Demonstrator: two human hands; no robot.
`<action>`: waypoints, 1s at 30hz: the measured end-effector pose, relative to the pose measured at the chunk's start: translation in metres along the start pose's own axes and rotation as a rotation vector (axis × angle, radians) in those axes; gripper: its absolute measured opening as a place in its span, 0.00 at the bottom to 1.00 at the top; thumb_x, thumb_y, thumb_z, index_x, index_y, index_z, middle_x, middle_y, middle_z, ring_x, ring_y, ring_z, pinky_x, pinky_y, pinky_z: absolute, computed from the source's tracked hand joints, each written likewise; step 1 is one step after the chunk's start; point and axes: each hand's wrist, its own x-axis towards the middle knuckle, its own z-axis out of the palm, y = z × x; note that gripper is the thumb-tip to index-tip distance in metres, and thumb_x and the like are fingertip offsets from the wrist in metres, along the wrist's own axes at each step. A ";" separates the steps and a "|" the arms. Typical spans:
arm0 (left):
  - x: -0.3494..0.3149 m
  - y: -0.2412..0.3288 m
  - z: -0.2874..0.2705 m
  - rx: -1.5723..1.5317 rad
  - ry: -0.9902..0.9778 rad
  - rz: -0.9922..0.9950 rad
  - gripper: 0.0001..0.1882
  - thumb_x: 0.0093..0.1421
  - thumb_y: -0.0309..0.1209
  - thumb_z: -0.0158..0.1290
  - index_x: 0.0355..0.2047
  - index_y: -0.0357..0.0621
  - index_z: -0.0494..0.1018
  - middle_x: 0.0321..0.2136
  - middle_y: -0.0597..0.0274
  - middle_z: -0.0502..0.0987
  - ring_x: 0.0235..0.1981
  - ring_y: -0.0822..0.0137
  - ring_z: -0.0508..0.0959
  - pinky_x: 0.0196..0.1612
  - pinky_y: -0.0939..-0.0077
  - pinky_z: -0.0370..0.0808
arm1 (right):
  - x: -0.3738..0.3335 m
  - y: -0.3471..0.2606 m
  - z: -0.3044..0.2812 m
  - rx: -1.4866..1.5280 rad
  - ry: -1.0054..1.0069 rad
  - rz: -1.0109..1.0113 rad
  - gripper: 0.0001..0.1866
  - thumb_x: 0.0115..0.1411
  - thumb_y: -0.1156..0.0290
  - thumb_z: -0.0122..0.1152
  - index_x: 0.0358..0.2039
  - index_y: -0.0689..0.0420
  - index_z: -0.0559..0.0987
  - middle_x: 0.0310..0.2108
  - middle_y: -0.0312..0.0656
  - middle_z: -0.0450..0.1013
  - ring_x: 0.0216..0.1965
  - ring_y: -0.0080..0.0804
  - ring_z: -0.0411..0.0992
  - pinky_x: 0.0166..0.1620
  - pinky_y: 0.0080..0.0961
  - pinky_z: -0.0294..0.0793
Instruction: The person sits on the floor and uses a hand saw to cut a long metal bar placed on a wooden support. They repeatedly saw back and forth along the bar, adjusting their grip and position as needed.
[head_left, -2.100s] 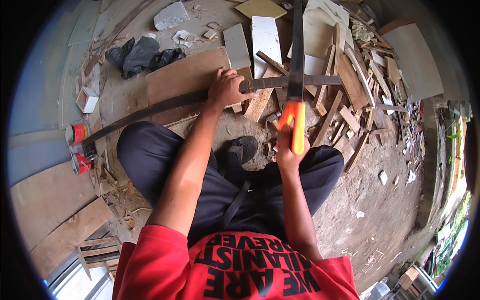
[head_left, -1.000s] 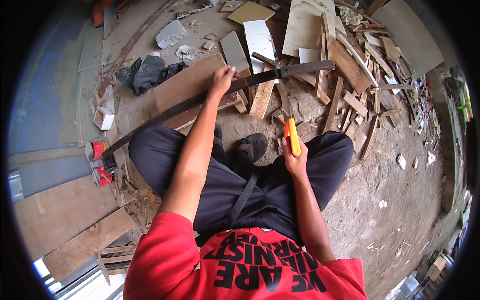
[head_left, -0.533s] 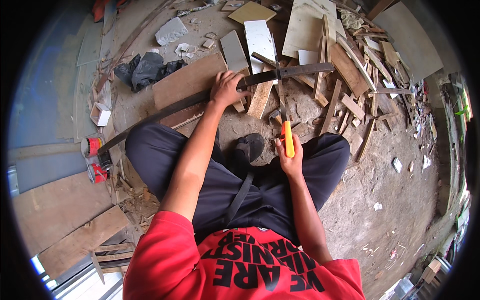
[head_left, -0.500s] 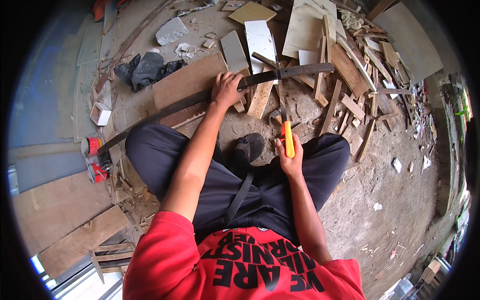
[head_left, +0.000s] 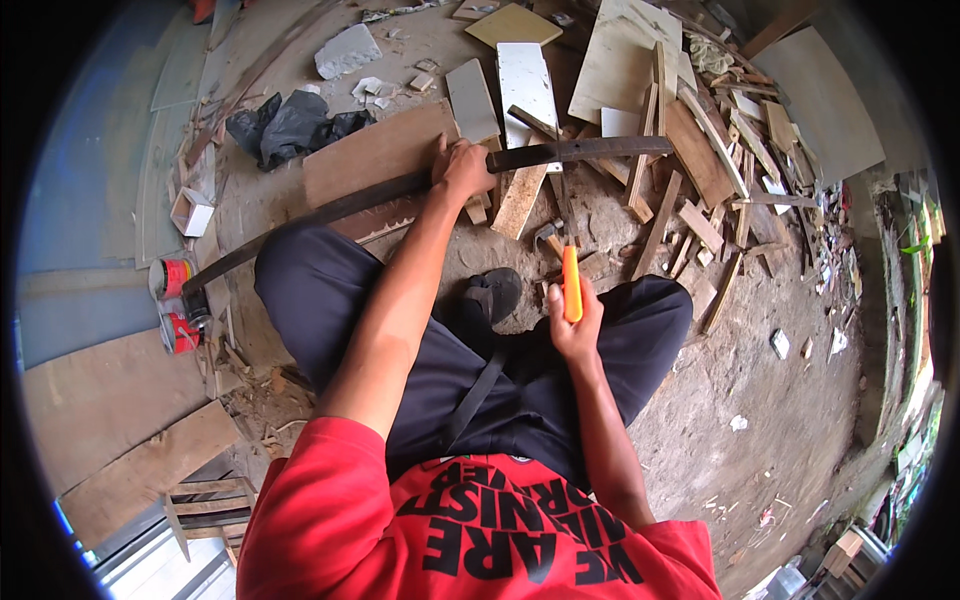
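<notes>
On the near side of the long dark wooden batten (head_left: 335,210), an orange-handled handsaw (head_left: 572,285) is clasped by the right hand (head_left: 578,318), blade crosswise to it. Batten is gripped by the left hand (head_left: 463,170); red tins (head_left: 178,273) are seen beside its left end.

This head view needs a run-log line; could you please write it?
left hand: holding dark strip; right hand: holding orange-handled saw; saw blade: meets strip right of left hand; black bag: beyond strip

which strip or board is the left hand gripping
The long dark strip ending by the red cans: the left hand grips it, while the boards beyond lie ungripped.
</notes>
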 end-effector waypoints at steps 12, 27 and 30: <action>0.024 -0.013 -0.009 0.047 -0.203 0.021 0.13 0.47 0.40 0.54 0.21 0.46 0.82 0.21 0.55 0.81 0.35 0.56 0.83 0.68 0.35 0.38 | -0.017 -0.041 0.032 -0.007 -0.047 0.084 0.12 0.62 0.67 0.64 0.33 0.63 0.74 0.16 0.39 0.66 0.18 0.22 0.64 0.24 0.21 0.66; 0.046 -0.027 0.011 -0.039 -0.335 0.059 0.15 0.47 0.41 0.56 0.30 0.45 0.82 0.25 0.57 0.83 0.30 0.58 0.83 0.37 0.65 0.78 | -0.017 -0.063 0.032 -0.020 -0.076 0.148 0.12 0.62 0.67 0.64 0.32 0.63 0.73 0.16 0.39 0.65 0.19 0.19 0.63 0.24 0.22 0.65; 0.042 -0.021 0.007 -0.004 -0.313 0.040 0.17 0.48 0.42 0.56 0.31 0.46 0.83 0.30 0.55 0.84 0.35 0.57 0.83 0.48 0.63 0.76 | -0.020 -0.064 0.031 0.021 -0.094 0.226 0.12 0.62 0.67 0.64 0.33 0.63 0.74 0.17 0.38 0.66 0.20 0.19 0.64 0.25 0.21 0.65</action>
